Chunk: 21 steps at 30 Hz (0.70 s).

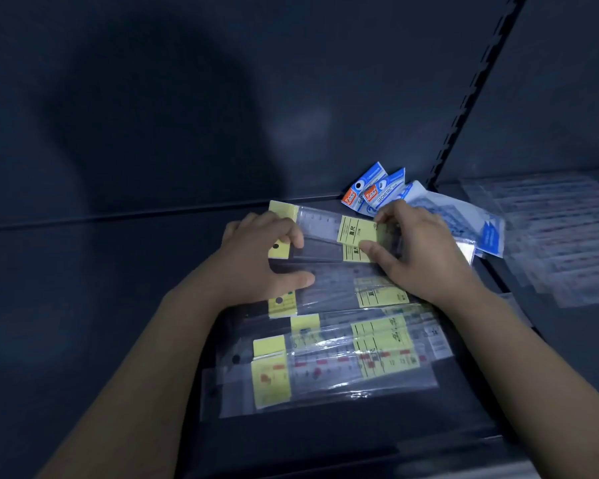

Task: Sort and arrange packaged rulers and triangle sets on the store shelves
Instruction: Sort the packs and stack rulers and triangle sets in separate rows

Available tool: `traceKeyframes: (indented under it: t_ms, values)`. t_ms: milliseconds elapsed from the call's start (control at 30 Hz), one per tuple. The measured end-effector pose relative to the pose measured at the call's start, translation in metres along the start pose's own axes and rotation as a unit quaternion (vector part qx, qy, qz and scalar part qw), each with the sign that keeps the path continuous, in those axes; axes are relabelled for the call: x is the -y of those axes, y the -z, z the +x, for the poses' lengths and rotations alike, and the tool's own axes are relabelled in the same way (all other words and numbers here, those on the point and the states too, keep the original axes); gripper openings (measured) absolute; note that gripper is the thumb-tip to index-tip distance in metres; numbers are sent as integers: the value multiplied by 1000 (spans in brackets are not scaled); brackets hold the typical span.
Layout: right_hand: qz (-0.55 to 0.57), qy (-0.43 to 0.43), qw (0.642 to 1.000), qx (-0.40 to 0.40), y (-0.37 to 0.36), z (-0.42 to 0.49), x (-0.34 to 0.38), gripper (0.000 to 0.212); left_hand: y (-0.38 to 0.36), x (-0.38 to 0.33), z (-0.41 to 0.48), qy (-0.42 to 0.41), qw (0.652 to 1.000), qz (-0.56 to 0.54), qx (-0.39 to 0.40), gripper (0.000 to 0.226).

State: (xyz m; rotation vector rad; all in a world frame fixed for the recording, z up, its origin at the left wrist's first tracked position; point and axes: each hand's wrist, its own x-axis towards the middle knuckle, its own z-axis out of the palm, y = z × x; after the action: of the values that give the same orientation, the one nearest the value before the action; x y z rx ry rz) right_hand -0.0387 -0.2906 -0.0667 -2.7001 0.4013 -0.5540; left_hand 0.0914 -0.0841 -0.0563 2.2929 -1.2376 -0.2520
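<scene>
A small stack of clear packaged rulers with yellow labels [320, 233] is held just above the dark shelf [118, 288]. My left hand [260, 261] grips its left end and my right hand [415, 250] grips its right end, thumbs on the near edge. Several more packaged rulers [339, 354] lie spread flat on the shelf below my hands, overlapping one another. Blue and white packs marked "geometric" [377, 191] lean at the back of the shelf, with further triangle set packs [464, 223] lying behind my right hand.
The shelf's dark back wall [222, 98] rises close behind the packs. A slotted upright [471, 95] divides this bay from the bay on the right, where clear packaged rulers [567, 236] lie in a pile. The left part of the shelf is bare.
</scene>
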Motion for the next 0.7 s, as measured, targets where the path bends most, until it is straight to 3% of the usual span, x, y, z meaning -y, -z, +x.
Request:
traceKeyframes:
  t_ms: [233, 467, 600, 700]
  values:
    - [54, 23, 998, -1, 0, 1, -6, 16, 11, -1, -6, 72, 992, -5, 102, 32]
    - [86, -44, 995, 7, 4, -1, -6, 29, 14, -6, -11, 80, 990, -60, 104, 34]
    - [137, -104, 984, 36, 20, 5, -4, 19, 20, -13, -9, 61, 984, -130, 106, 17]
    - [125, -91, 988, 11, 45, 0, 1, 17, 24, -24, -4, 16, 982, -171, 82, 8]
